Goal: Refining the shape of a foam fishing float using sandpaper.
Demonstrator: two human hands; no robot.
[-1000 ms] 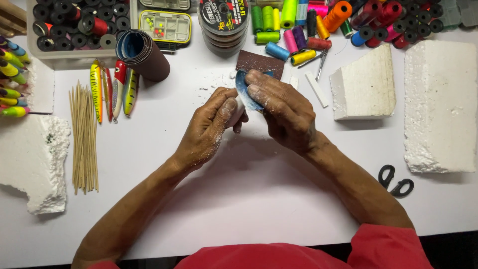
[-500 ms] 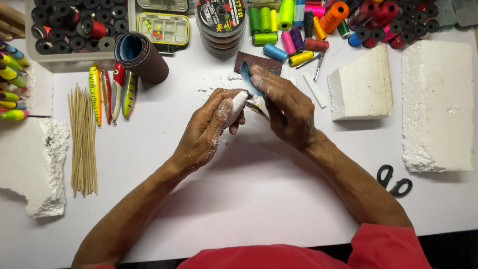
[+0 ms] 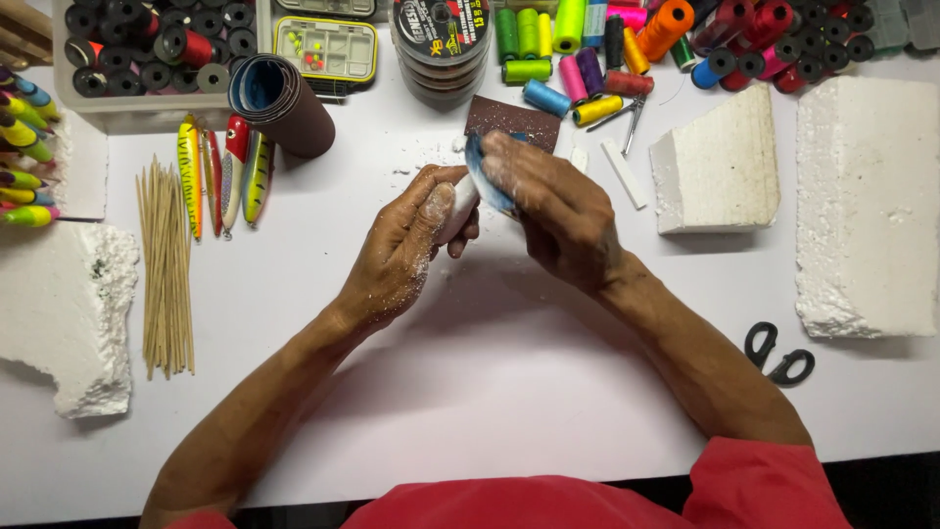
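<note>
My left hand grips a small white foam piece, its fingers dusted with white powder. My right hand presses a folded strip of blue-backed sandpaper against the top of that piece. Both hands meet above the white table, near its middle. Just behind my right hand lies a brown sheet of sandpaper. White foam crumbs are scattered around it.
Foam blocks lie at right, centre right and left. Wooden skewers, painted fishing lures, a sandpaper roll, thread spools, a spool bin and black scissors surround the work spot.
My right hand has slid the sandpaper up along the foam piece, away from me, and the left hand has turned slightly with it.
</note>
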